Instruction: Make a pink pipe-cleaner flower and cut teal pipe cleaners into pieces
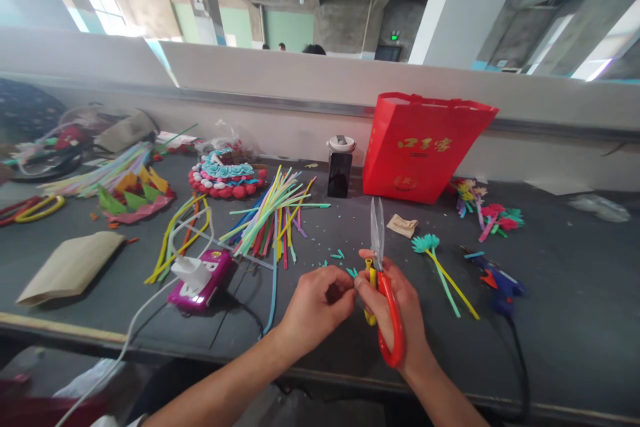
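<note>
My right hand (400, 307) is closed around a pair of scissors (390, 320) with red and yellow handles. The blades point away from me, close together. My left hand (320, 303) is pinched, its fingertips meeting my right thumb. At those fingertips a small teal piece (353, 273) sticks out; its lower end is hidden. Just beyond lie teal scraps (338, 254) on the dark table. To the right rests a teal flower (427, 243) with green and yellow stems. A bundle of coloured craft stems (273, 220) spreads out left of my hands.
A red bag (425, 147) and a lidded bottle with a phone (339, 173) stand at the back. A blue glue gun (503, 287) lies right, its cable hanging over the edge. A purple power strip (203, 287), brown paper envelope (70, 267) and beaded craft pieces (227, 177) are left.
</note>
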`<action>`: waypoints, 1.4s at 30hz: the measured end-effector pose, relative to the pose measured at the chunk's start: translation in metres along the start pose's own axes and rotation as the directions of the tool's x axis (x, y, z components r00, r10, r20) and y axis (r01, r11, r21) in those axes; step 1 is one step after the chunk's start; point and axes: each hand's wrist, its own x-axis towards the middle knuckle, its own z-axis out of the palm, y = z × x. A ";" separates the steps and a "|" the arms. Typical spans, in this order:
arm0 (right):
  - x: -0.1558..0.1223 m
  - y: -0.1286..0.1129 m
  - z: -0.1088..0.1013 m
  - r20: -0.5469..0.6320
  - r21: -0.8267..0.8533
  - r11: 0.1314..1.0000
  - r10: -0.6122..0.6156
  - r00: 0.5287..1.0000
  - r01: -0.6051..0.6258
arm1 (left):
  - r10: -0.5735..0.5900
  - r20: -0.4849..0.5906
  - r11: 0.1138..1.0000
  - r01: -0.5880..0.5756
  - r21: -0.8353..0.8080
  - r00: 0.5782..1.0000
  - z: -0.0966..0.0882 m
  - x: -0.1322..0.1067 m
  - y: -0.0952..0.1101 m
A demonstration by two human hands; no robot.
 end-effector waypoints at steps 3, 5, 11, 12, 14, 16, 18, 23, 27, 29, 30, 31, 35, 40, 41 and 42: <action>-0.001 -0.001 0.001 0.003 -0.001 1.000 -0.007 1.000 0.007 | 0.011 -0.008 1.000 -0.011 0.014 1.000 0.001 0.000 -0.002; -0.001 0.000 0.002 0.012 -0.027 0.999 -0.036 0.999 0.036 | -0.054 -0.024 0.997 0.052 -0.057 0.998 0.000 0.001 -0.002; -0.004 0.017 0.000 0.091 -0.258 0.942 -0.198 0.976 0.215 | -0.329 0.046 0.731 0.285 -0.620 0.943 -0.013 0.010 0.007; -0.005 0.021 0.000 0.113 -0.294 0.921 -0.232 0.966 0.255 | -0.337 0.046 0.681 0.278 -0.677 0.940 -0.016 0.011 0.009; -0.007 0.029 0.000 0.160 -0.339 0.888 -0.272 0.949 0.311 | -0.351 0.053 0.600 0.268 -0.754 0.935 -0.019 0.012 0.011; -0.010 0.034 0.001 0.203 -0.364 0.868 -0.280 0.938 0.338 | -0.361 0.069 0.551 0.273 -0.788 0.930 -0.020 0.013 0.012; -0.011 0.036 0.001 0.230 -0.388 0.848 -0.289 0.929 0.360 | -0.360 0.080 0.538 0.276 -0.796 0.930 -0.020 0.012 0.011; -0.012 0.034 0.002 0.230 -0.436 0.820 -0.298 0.926 0.372 | -0.344 0.080 0.562 0.273 -0.780 0.936 -0.019 0.012 0.009; -0.011 0.034 0.000 0.242 -0.457 0.810 -0.284 0.928 0.368 | -0.340 0.083 0.573 0.277 -0.772 0.937 -0.018 0.012 0.009; -0.011 0.034 0.000 0.244 -0.453 0.814 -0.278 0.929 0.362 | -0.338 0.088 0.575 0.280 -0.769 0.937 -0.018 0.012 0.010; -0.011 0.035 0.000 0.245 -0.448 0.819 -0.274 0.930 0.360 | -0.338 0.090 0.576 0.281 -0.768 0.937 -0.018 0.012 0.011; -0.012 0.035 0.000 0.248 -0.441 0.823 -0.270 0.930 0.356 | -0.339 0.090 0.576 0.282 -0.767 0.937 -0.018 0.012 0.011; -0.013 0.036 0.001 0.242 -0.419 0.832 -0.284 0.928 0.364 | -0.342 0.095 0.562 0.284 -0.777 0.935 -0.018 0.012 0.011; -0.013 0.035 0.003 0.237 -0.397 0.845 -0.283 0.929 0.359 | -0.348 0.098 0.546 0.287 -0.787 0.932 -0.018 0.011 0.011; -0.013 0.035 0.003 0.238 -0.389 0.848 -0.286 0.928 0.361 | -0.350 0.099 0.543 0.288 -0.788 0.932 -0.018 0.011 0.011; -0.013 0.034 0.003 0.240 -0.382 0.850 -0.288 0.927 0.363 | -0.352 0.100 0.540 0.289 -0.790 0.931 -0.018 0.011 0.011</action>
